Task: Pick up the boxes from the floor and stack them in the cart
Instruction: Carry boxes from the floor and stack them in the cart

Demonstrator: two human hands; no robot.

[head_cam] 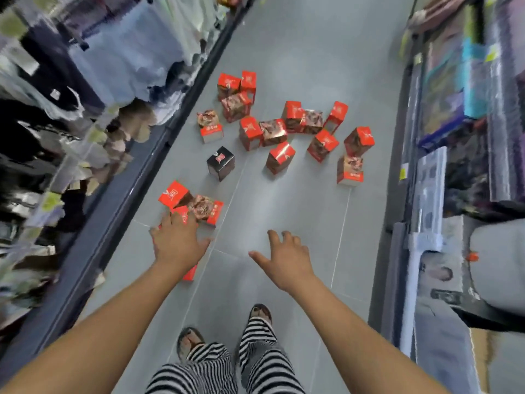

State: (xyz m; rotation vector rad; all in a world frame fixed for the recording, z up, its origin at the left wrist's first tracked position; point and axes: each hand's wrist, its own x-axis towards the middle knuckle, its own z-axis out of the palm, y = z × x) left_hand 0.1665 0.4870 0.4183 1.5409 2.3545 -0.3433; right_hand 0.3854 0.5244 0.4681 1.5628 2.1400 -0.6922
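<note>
Grey tiled aisle floor point(298, 52) hemmed by a clothing rack point(85, 81) at left and goods shelving point(468, 109) at right, strewn with red boxes point(279, 157) and one black box point(220, 163), white markings on their faces too blurred to read. Nearest cluster point(200, 207) lying close to the left rack's base, left hand point(177, 243) spread just over it, contact impossible to judge. Right hand point(284, 260) loosely splayed above bare tile, holding nothing, well apart from any box.

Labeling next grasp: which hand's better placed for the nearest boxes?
Left. The left hand is over the near red boxes; the right hand hovers, grip open, above bare floor.
</note>
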